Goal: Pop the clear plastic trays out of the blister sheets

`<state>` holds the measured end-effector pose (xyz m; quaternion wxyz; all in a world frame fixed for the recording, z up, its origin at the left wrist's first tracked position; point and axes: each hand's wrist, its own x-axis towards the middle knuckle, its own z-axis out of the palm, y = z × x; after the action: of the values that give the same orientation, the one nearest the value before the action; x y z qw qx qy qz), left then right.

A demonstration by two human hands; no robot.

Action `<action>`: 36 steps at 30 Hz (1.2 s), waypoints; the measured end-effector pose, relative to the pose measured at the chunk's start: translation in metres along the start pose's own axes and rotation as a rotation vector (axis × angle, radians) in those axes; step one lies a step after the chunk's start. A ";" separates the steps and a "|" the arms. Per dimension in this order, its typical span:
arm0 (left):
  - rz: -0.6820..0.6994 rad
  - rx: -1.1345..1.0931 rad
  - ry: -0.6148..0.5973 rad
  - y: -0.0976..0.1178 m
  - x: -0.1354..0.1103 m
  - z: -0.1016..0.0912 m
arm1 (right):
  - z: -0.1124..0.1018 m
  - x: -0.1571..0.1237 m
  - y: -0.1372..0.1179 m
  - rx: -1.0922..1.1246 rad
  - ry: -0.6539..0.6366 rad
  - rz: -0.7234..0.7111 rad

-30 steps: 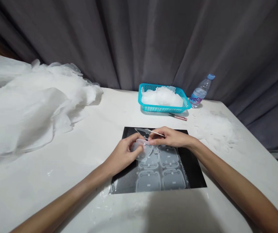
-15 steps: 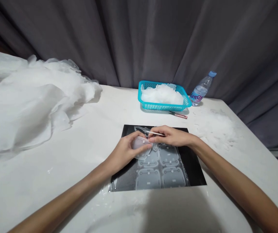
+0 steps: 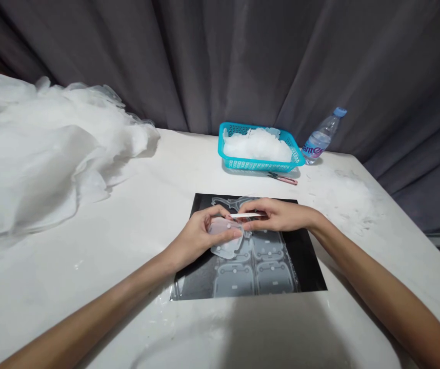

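Observation:
My left hand [image 3: 197, 236] pinches a translucent, rounded flat piece [image 3: 225, 247] between thumb and fingers, tilted above the mat. My right hand [image 3: 281, 214] is closed round a thin white stick [image 3: 246, 216], its left end at the upper edge of that piece. The stick's exact kind is not clear. Under both hands, a translucent moulded sheet [image 3: 234, 281] with several rounded panels, small holes and slots lies on a black mat [image 3: 309, 266]. A see-through cut-out strip [image 3: 223, 203] shows beyond my fingers, partly hidden by them.
A blue plastic basket [image 3: 260, 165] of white translucent pieces stands behind the mat. Pink-handled thread snips [image 3: 283, 179] lie before it, a water bottle [image 3: 322, 137] beside it. White scraps [image 3: 351, 200] are scattered at right. A large pile of translucent sheets [image 3: 43, 154] covers the left.
The stick has turned to lie nearly level and shifted slightly down. The piece in my left hand has tilted to show more of its face. The camera view has shifted a little.

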<state>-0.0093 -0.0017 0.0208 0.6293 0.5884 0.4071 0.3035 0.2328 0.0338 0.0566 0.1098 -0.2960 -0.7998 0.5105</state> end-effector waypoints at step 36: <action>-0.034 0.028 -0.024 -0.002 -0.002 0.002 | 0.013 0.006 0.012 -0.359 0.254 -0.064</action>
<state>-0.0085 -0.0042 0.0195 0.6310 0.5937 0.4136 0.2797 0.2266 0.0312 0.0399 0.1713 -0.3470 -0.8667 0.3147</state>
